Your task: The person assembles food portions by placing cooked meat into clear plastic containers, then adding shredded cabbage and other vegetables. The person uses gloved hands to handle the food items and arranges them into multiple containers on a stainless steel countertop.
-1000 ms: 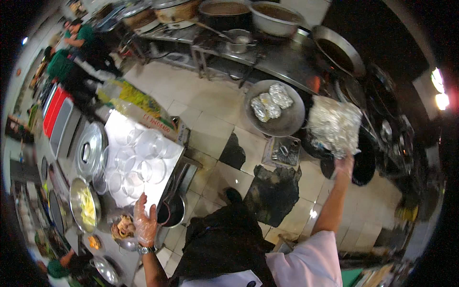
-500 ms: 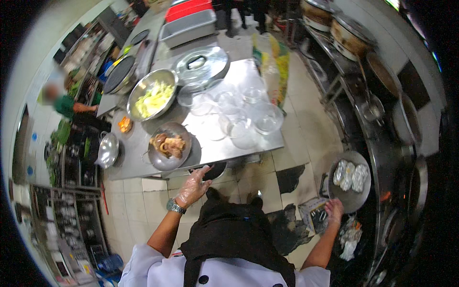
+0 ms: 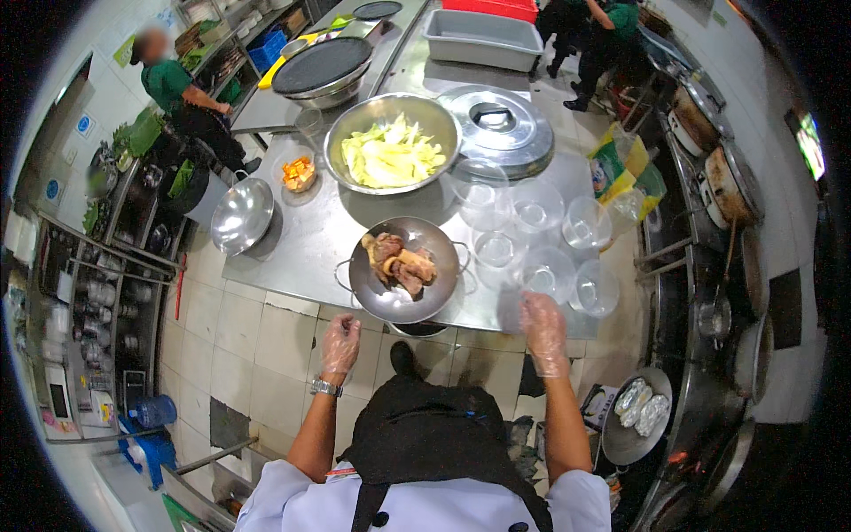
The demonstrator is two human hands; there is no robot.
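My left hand (image 3: 340, 344), in a clear plastic glove, hovers just off the table's near edge with its fingers curled and nothing visible in them. Nearest to it is a metal wok (image 3: 369, 289) with two loop handles. Chunks of browned meat (image 3: 409, 273) lie in this wok. My right hand (image 3: 542, 330), gloved too, is raised by the table's edge at the right, its fingers folded in; I see nothing in it. Clear plastic tubs (image 3: 592, 289) stand just beyond that hand.
A steel bowl of pale green cut vegetables (image 3: 390, 155), a lid (image 3: 523, 142) and a tub of orange pieces (image 3: 299, 174) share the steel table (image 3: 284, 257). Low on the right, a pan (image 3: 620, 445) holds foil-wrapped bundles (image 3: 640, 406). A person (image 3: 173, 84) stands far left.
My view has swung to the right and the table is more squarely before me. My right hand has come from beside the foil-bundle pan to the table's edge. My left fingers have curled in.
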